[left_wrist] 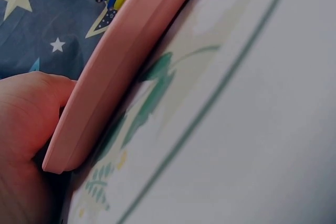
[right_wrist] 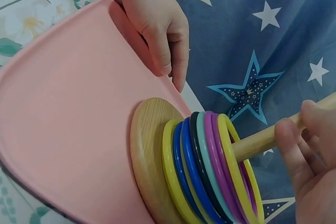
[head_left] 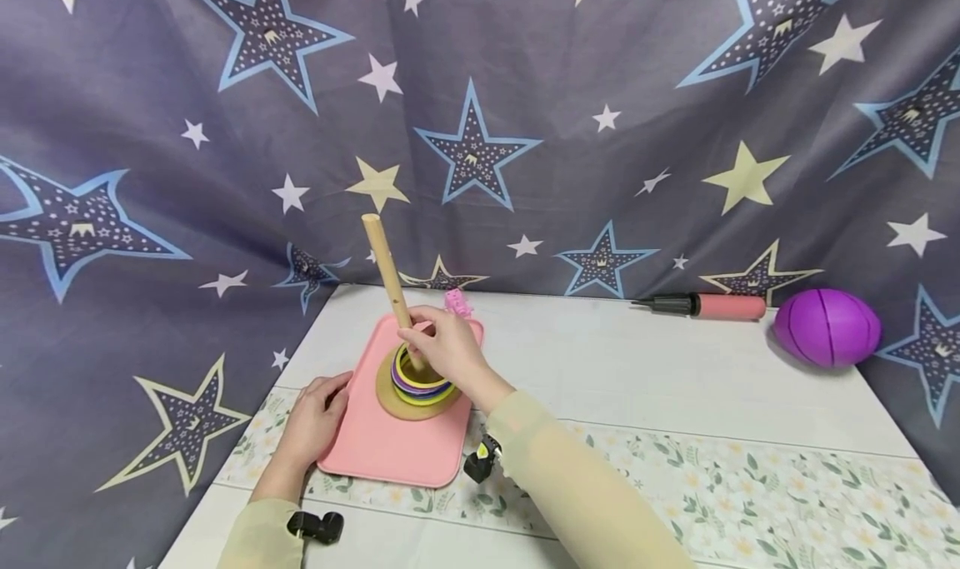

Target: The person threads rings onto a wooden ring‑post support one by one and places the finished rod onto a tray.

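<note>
A pink tray (head_left: 397, 456) lies on the table with a round wooden base (right_wrist: 149, 145) on it. Stacked on the base are several thin rings (right_wrist: 203, 148) in yellow, blue, black, teal and purple. From inside the stack rises a light wooden rod (head_left: 386, 261), its lower end hidden by the rings. My right hand (head_left: 453, 351) pinches the rod just above the top yellow ring, thumb and fingertips around it. At the tray's left side my left hand (head_left: 313, 419) grips the edge, thumb at the rim and fingers along the outside.
A small pink object (head_left: 458, 302) stands behind the tray, near the star-patterned curtain (head_left: 480, 44). At the back right lie a hand pump (head_left: 727, 306) with a red barrel and a purple ball (head_left: 827, 328). A floral band (head_left: 675, 477) crosses the white table.
</note>
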`<action>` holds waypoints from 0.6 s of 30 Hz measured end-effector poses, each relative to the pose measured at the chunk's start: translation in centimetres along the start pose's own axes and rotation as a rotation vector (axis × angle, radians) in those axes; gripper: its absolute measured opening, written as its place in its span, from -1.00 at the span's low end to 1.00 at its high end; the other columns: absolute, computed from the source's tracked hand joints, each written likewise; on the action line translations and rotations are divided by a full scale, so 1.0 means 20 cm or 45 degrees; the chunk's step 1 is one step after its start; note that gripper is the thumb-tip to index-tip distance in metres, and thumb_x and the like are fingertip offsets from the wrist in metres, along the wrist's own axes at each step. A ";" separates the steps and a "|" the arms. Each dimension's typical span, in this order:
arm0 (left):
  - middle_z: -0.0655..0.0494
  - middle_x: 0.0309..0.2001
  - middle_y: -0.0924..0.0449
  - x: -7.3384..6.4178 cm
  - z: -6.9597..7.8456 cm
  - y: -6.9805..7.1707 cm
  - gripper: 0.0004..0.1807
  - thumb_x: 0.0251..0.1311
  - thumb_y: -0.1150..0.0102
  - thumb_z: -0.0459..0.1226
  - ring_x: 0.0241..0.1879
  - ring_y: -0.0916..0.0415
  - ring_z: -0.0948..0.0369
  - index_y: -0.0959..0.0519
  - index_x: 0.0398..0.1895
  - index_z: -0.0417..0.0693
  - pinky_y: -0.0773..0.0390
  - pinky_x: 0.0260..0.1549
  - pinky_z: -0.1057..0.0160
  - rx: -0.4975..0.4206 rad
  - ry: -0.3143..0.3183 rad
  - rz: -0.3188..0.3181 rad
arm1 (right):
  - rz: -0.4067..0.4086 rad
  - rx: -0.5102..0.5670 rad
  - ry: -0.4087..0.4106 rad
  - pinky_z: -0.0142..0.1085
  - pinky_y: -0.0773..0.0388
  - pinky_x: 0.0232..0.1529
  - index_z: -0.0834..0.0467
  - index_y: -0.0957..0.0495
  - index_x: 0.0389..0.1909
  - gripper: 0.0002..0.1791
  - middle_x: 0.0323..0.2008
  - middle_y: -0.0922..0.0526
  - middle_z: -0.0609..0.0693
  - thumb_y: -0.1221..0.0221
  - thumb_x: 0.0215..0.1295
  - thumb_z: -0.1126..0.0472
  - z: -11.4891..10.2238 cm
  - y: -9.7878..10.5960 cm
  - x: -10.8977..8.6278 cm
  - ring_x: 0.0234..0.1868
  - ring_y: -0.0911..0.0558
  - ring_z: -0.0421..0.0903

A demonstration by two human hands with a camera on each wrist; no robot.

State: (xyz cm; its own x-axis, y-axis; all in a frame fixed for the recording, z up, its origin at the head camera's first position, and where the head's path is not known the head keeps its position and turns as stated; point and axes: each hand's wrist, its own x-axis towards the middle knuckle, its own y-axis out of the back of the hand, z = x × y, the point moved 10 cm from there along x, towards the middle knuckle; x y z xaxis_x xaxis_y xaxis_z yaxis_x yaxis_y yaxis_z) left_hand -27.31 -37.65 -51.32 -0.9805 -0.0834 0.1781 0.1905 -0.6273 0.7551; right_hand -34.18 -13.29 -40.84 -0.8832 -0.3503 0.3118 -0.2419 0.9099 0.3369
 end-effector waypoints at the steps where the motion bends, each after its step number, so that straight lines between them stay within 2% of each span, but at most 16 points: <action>1: -0.22 0.29 -0.62 0.00 0.00 0.00 -0.54 0.72 -0.05 -0.28 0.41 -0.41 -0.25 -0.53 0.54 -0.24 -0.35 0.44 -0.33 0.003 0.002 0.000 | -0.003 0.005 -0.005 -0.40 -0.68 -0.36 0.09 -0.79 0.19 -0.73 -0.31 -0.84 0.07 -0.41 0.56 0.16 0.00 0.00 0.00 -0.29 -0.85 0.15; 5: -0.23 0.28 -0.62 0.00 0.00 0.00 -0.55 0.72 -0.05 -0.28 0.40 -0.41 -0.26 -0.54 0.53 -0.25 -0.35 0.43 -0.35 0.011 0.006 0.003 | -0.008 0.031 -0.029 -0.43 -0.70 -0.35 0.11 -0.79 0.16 -0.74 -0.25 -0.84 0.01 -0.42 0.54 0.17 0.01 0.00 0.00 -0.28 -0.86 0.09; 10: -0.30 0.35 -0.56 0.02 0.02 0.01 -0.52 0.72 -0.04 -0.28 0.44 -0.38 -0.30 -0.50 0.55 -0.29 -0.32 0.47 -0.36 0.010 0.021 -0.021 | 0.020 -0.008 -0.023 -0.39 -0.73 -0.28 0.06 -0.80 0.21 -0.69 -0.10 -0.87 -0.06 -0.44 0.52 0.14 0.01 0.04 -0.02 -0.27 -0.83 -0.14; 14: -0.38 0.43 -0.44 0.00 0.08 0.03 -0.47 0.70 -0.02 -0.28 0.49 -0.33 -0.35 -0.43 0.59 -0.33 -0.27 0.52 -0.37 0.074 0.055 -0.023 | 0.068 -0.162 0.010 -0.25 -0.77 0.00 -0.01 -0.77 0.29 -0.62 0.06 -0.86 -0.11 -0.44 0.52 0.07 0.01 0.11 -0.06 -0.11 -0.82 -0.19; 18: -0.40 0.48 -0.38 -0.06 0.20 0.08 -0.45 0.67 -0.05 -0.27 0.50 -0.28 -0.36 -0.42 0.59 -0.33 -0.26 0.51 -0.39 0.168 0.038 0.037 | 0.083 -0.400 0.080 -0.08 -0.70 0.20 -0.03 -0.72 0.36 -0.55 0.21 -0.80 -0.13 -0.41 0.54 -0.02 0.00 0.17 -0.16 0.13 -0.79 -0.09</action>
State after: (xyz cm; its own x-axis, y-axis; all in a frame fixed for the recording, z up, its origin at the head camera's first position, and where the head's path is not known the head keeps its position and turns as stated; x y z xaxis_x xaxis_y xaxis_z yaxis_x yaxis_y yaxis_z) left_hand -25.67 -35.53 -47.80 -0.9750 -0.1247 0.1837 0.2218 -0.5169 0.8268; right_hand -32.29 -9.01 -40.66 -0.8640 -0.3153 0.3925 -0.0412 0.8213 0.5691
